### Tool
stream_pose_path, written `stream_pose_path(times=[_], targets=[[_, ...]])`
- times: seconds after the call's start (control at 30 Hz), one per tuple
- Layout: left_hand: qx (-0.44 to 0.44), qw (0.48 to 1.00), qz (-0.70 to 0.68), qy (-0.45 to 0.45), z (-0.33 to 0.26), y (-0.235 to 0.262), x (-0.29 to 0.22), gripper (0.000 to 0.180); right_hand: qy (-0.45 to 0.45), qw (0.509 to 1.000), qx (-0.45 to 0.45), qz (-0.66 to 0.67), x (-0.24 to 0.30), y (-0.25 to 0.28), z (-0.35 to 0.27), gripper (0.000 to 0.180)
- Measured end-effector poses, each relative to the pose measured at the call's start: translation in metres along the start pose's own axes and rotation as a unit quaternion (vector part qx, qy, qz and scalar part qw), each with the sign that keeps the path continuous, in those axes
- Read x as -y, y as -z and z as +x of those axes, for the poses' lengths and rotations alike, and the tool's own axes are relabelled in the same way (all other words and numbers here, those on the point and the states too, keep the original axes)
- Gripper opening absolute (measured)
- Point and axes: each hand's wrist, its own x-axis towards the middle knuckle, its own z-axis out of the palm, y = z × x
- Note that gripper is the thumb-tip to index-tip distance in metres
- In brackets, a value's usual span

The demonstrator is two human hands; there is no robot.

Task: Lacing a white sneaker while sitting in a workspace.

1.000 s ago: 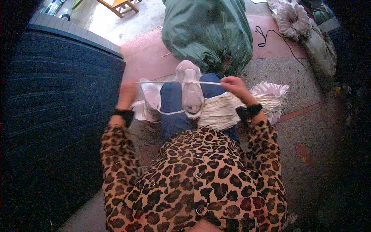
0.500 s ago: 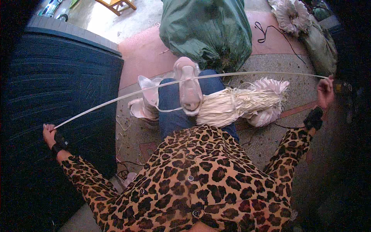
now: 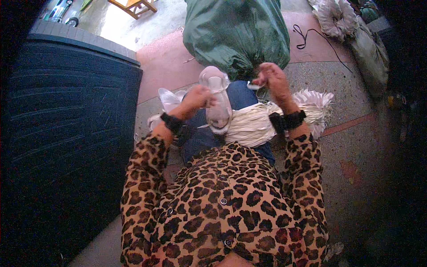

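A pale pink shoe rests on my lap, its toe pointing away from me. My left hand is at the shoe's left side, fingers curled and somewhat blurred; what they hold is hidden. To the right of the shoe, my right hand is raised with its fingers pinched together. A short piece of white shoelace shows beside those fingertips. Over my right thigh lies a thick bundle of cream shoelaces, partly behind my right wrist. More white shoe parts sit left of my lap.
A large green sack stands just beyond my knees. A dark blue panelled door closes off the left side. At the far right a pale sack leans beside a white bundle. A black cord lies on the floor.
Both hands have come in from far apart to near the shoe. The shoelace that was stretched wide across my lap is no longer taut, and only a short piece shows by my right hand.
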Motion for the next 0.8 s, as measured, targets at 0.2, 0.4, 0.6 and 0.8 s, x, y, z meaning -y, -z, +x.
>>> stream_pose_path(times=[0.2, 0.4, 0.6, 0.8], targets=[[-0.04, 0.999, 0.002, -0.007, 0.055, -0.027, 0.037, 0.015, -0.093, 0.972, 0.073, -0.204, -0.031, -0.032, -0.012, 0.021], [-0.083, 0.993, 0.058, -0.062, 0.059, -0.034, 0.047, 0.024, 0.039, 0.9, 0.138, -0.411, -0.09, -0.035, -0.013, 0.02], [-0.077, 0.992, -0.023, -0.094, 0.057, -0.034, 0.061, 0.026, 0.107, 0.776, 0.121, -0.609, -0.102, -0.055, -0.004, 0.017], [-0.136, 0.979, -0.106, -0.113, 0.048, -0.048, 0.07, 0.014, 0.09, 0.713, 0.109, -0.687, -0.106, -0.064, 0.009, 0.014]])
